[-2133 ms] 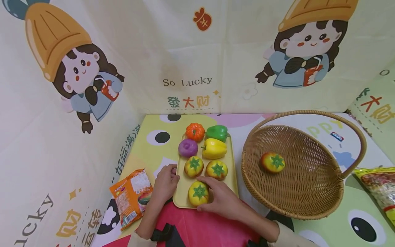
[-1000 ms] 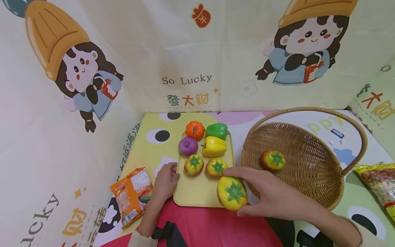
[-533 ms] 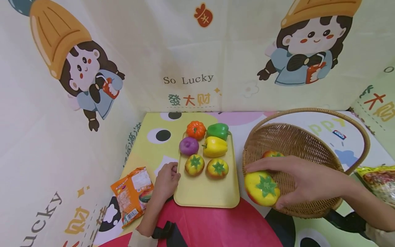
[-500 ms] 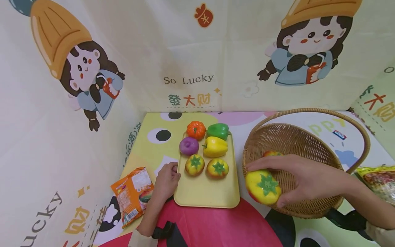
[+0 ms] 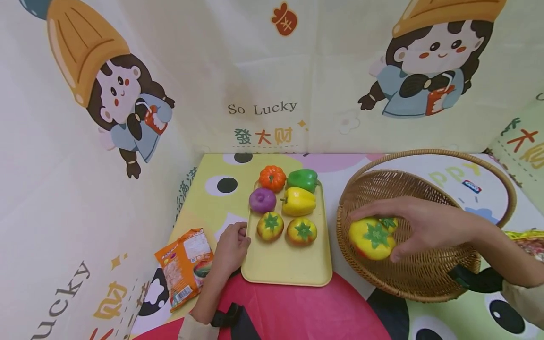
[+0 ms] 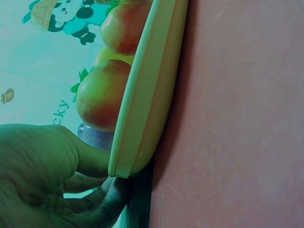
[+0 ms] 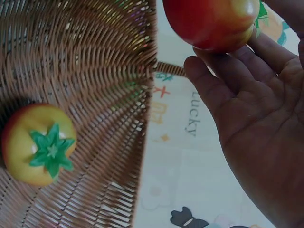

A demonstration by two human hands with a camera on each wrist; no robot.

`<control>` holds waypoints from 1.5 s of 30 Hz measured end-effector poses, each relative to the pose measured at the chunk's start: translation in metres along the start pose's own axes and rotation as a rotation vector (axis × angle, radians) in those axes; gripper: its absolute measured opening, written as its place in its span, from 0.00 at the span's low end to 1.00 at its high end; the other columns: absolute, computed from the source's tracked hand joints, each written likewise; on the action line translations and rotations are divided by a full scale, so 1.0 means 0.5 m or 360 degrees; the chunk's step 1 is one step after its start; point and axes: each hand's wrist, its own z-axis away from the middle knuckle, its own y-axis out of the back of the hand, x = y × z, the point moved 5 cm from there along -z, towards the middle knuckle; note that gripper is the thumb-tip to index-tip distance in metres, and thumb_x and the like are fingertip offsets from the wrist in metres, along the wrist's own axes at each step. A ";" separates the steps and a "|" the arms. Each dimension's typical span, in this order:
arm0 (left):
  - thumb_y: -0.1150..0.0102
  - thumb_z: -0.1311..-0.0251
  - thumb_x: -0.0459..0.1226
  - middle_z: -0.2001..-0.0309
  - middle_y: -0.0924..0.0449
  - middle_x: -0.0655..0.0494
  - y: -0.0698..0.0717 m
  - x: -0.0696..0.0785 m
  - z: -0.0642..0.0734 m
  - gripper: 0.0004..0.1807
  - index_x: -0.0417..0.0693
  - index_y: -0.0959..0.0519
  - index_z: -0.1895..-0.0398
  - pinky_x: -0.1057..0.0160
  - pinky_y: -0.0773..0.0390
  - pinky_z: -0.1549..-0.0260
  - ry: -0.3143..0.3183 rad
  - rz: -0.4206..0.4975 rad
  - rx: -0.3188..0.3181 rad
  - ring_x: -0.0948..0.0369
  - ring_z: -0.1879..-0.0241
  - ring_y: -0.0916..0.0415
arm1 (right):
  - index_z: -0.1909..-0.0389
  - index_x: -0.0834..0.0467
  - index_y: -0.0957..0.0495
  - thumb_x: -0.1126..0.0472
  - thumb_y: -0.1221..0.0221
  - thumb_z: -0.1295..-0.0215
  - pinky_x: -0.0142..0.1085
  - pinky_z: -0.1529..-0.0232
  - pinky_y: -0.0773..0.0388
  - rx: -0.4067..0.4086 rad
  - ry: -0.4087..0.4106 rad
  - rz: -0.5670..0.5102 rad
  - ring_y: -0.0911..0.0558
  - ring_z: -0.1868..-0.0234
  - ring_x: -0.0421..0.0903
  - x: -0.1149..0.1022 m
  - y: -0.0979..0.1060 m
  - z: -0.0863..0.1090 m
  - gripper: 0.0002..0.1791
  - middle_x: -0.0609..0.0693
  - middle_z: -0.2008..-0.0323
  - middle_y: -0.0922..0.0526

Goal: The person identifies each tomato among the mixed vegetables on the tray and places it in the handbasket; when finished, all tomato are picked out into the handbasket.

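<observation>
My right hand (image 5: 425, 226) holds a yellow-and-red toy tomato (image 5: 372, 240) with a green star-shaped top, between thumb and fingers over the wicker basket (image 5: 420, 290). Another toy tomato (image 7: 40, 145) lies inside the basket, partly hidden behind the held one in the head view. With thumb and fingers, my left hand (image 5: 231, 248) pinches the left edge of the yellow tray (image 5: 286, 269). On the tray sit two toy tomatoes (image 5: 270, 226), a purple onion-like vegetable (image 5: 262, 200), a yellow bell pepper (image 5: 299, 201), a green bell pepper (image 5: 303, 180) and an orange pumpkin (image 5: 272, 178).
An orange snack packet (image 5: 184, 267) lies left of my left forearm. Beyond the basket at the right edge, a second packet (image 5: 529, 243) shows in part behind my right forearm. The basket's tall handle (image 5: 512, 193) arches over its back side. A printed cloth covers table and walls.
My right hand has lifted the front tomato off the tray and carried it right, over the basket's rim to above its inside. My left hand stays at the tray's edge.
</observation>
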 end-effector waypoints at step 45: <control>0.38 0.42 0.28 0.63 0.26 0.54 0.002 0.003 0.000 0.19 0.36 0.22 0.46 0.58 0.22 0.61 0.0002 0.0036 0.0013 0.61 0.66 0.23 | 0.33 0.38 0.30 0.54 0.23 0.55 0.52 0.41 0.30 -0.0168 -0.0253 -0.0142 0.30 0.37 0.48 0.170 -0.053 -0.061 0.44 0.38 0.36 0.29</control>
